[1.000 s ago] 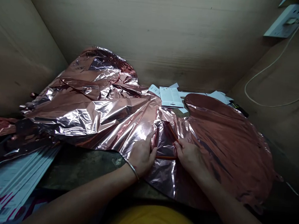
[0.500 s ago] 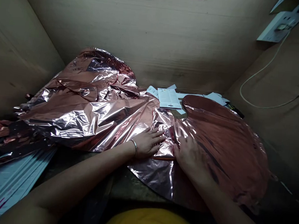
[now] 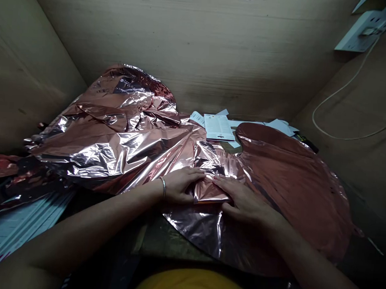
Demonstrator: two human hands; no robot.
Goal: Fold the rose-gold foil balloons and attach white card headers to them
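Observation:
Shiny rose-gold foil balloons, uninflated, lie spread across the table. My left hand (image 3: 181,185), with a bangle at its wrist, rests on the left side of a small folded section of foil (image 3: 208,194); its thumb is apart from the fingers. From the other side, my right hand (image 3: 243,199) lies on that fold with fingers stretched out to the left. A smooth rounded foil balloon (image 3: 285,180) spreads out to the right, partly under my right forearm. Crumpled foil balloons (image 3: 123,114) are heaped on the left. A darker foil flap (image 3: 200,232) hangs towards me below the fold.
Behind the fold lie a printed white card packet (image 3: 218,127) and loose papers. A stack of printed sheets (image 3: 21,225) is at the lower left. Wooden panels (image 3: 185,52) enclose the table. At the right, a white power strip (image 3: 366,33) trails a thin cable (image 3: 333,96).
My right hand has turned and stretched its fingers leftward over the fold. My left hand has drawn slightly left, its thumb now apart. The folded foil between them lies flatter at the front.

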